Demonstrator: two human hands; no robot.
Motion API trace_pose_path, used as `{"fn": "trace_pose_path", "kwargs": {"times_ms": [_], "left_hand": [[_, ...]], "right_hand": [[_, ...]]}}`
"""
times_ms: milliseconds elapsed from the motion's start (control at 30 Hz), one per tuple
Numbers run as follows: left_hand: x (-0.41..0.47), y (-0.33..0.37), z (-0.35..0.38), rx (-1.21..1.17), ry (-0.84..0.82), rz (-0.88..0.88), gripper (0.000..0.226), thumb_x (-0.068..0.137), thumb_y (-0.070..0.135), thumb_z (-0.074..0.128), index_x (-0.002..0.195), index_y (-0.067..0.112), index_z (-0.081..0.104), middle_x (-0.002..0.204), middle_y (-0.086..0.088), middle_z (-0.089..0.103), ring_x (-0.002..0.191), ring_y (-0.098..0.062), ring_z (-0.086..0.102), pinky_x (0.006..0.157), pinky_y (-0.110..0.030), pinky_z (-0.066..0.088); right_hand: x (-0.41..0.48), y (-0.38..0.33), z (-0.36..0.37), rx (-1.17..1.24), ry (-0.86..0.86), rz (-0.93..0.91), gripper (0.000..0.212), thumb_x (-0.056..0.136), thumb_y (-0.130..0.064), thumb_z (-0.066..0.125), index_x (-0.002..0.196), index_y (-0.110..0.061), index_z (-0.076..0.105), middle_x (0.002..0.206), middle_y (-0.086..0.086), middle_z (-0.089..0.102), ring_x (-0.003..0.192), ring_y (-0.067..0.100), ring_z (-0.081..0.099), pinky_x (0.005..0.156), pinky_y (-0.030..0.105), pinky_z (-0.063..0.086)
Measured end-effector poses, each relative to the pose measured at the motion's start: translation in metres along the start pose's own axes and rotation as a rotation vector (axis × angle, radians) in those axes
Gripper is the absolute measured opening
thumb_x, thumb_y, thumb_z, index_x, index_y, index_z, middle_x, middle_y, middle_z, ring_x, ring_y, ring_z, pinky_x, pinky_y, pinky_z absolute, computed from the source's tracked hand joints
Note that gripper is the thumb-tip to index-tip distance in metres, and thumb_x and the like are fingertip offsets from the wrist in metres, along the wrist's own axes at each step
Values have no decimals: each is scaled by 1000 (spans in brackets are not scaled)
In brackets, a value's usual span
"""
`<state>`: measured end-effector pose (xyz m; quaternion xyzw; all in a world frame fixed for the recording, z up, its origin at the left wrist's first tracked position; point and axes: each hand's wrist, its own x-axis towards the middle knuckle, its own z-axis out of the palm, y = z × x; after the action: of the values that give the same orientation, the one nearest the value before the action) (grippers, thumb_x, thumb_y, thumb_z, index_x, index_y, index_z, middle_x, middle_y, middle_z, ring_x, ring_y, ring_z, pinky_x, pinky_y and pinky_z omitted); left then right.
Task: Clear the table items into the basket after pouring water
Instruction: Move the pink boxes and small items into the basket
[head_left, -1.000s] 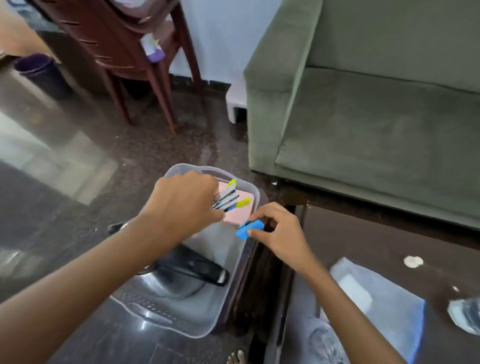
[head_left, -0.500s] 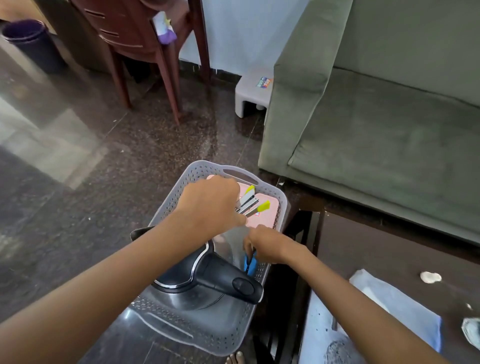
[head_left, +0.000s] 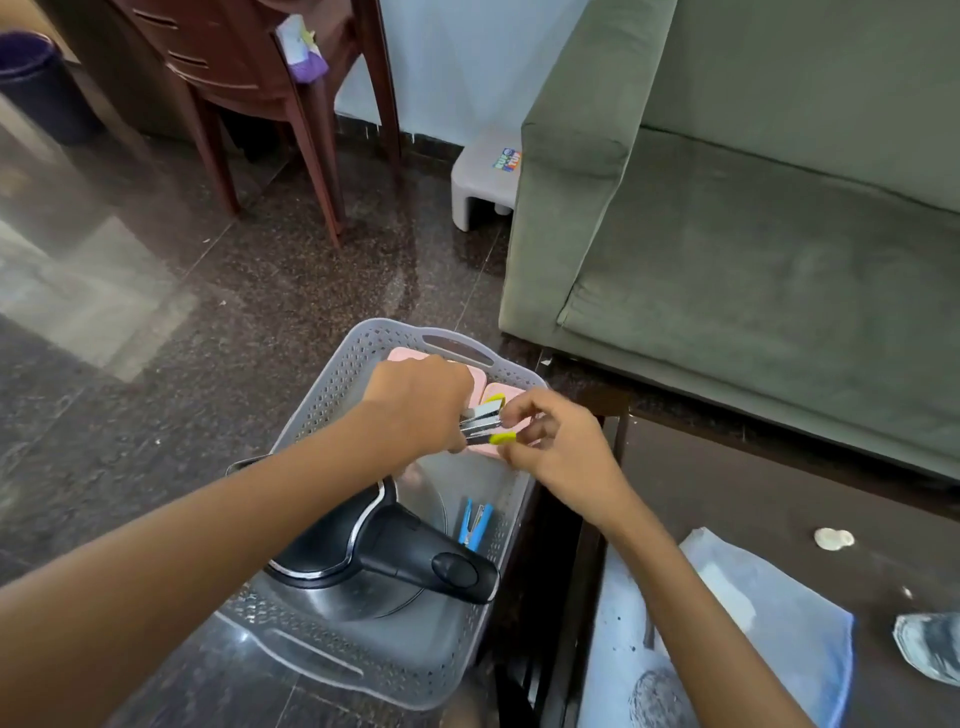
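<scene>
A grey perforated basket (head_left: 311, 415) sits on the floor beside the dark table (head_left: 779, 519). Inside lie a steel kettle with a black handle (head_left: 415, 561), a blue clip (head_left: 475, 522) and pink items (head_left: 498, 392) at the far end. My left hand (head_left: 415, 402) grips a bunch of metal clips with yellow tips (head_left: 485, 421) above the basket. My right hand (head_left: 558, 441) pinches the yellow tip of one of those clips, right next to the left hand.
A green sofa (head_left: 753, 234) stands behind the table. A wooden chair (head_left: 249, 78), a small grey stool (head_left: 483, 176) and a dark bin (head_left: 36, 83) are on the floor beyond. On the table lie a plastic sheet (head_left: 769, 618) and a small white bit (head_left: 832, 538).
My right hand has let go of the blue clip, which now lies in the basket, and risen to the yellow-tipped clips in my left hand. The view has tilted, showing more of the basket.
</scene>
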<state>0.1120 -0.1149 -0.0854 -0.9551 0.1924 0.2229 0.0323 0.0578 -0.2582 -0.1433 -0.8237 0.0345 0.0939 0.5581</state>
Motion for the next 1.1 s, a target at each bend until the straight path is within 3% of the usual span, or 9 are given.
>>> {"fn": "trace_pose_path", "kwargs": {"times_ms": [133,267,367,433,533,733,867,933,1100], "left_hand": [[10,-2,13,3,-90,30,34,76,33,70,106,22,62,115,-2,62,107,-23,58,73,-29,37],[20,-3,28,-28,-196,39,35,77,21,69,111,23,63,118,-4,62,108,-26,59,82,-31,45],[28,-3,33,-29,-227,58,41,82,21,64,123,22,56,126,-4,58,116,-26,55,91,-34,44],[32,-2,36,-42,-209,68,38,86,22,57,124,23,54,129,-3,57,119,-25,53,92,-35,44],[35,2,39,-52,-220,62,35,88,22,53,123,25,54,130,-1,55,120,-24,52,91,-35,43],[39,3,34,-69,-215,6,34,89,23,51,123,27,54,131,1,54,122,-22,50,98,-36,39],[39,13,37,-53,-230,27,34,89,23,49,122,28,55,132,2,53,122,-21,50,96,-35,39],[37,20,37,-43,-241,35,34,89,25,50,122,28,54,131,2,54,122,-21,49,96,-36,39],[25,65,21,107,-67,85,31,92,27,48,121,21,56,126,-6,59,118,-27,55,93,-35,42]], "right_hand": [[-3,12,12,-604,1,-194,8,73,-10,69,80,-11,65,82,4,66,77,22,58,71,35,44],[-7,30,28,-750,-27,-188,1,71,-4,67,70,-5,68,73,13,68,71,35,60,64,34,47],[-6,42,34,-889,-28,-127,6,63,-8,72,60,-10,67,62,8,67,63,30,60,61,31,43],[-6,41,41,-1001,-26,-125,20,46,-15,79,45,-18,60,46,0,59,51,22,55,56,26,37],[-5,44,52,-1103,-10,-127,26,36,-18,79,37,-17,53,37,-3,52,51,19,51,58,30,18],[-4,46,60,-1201,-56,-100,26,32,-15,81,34,-15,55,32,-5,48,50,19,50,59,31,17],[-5,48,63,-1204,-25,-65,23,33,-17,80,34,-16,57,31,-5,48,50,18,51,58,24,38],[-7,43,60,-1203,-3,-73,20,35,-19,78,37,-17,58,35,-6,50,52,18,52,56,24,40],[-39,50,28,-947,249,-128,12,54,-12,64,48,-17,55,52,1,55,57,24,50,56,33,32]]}}
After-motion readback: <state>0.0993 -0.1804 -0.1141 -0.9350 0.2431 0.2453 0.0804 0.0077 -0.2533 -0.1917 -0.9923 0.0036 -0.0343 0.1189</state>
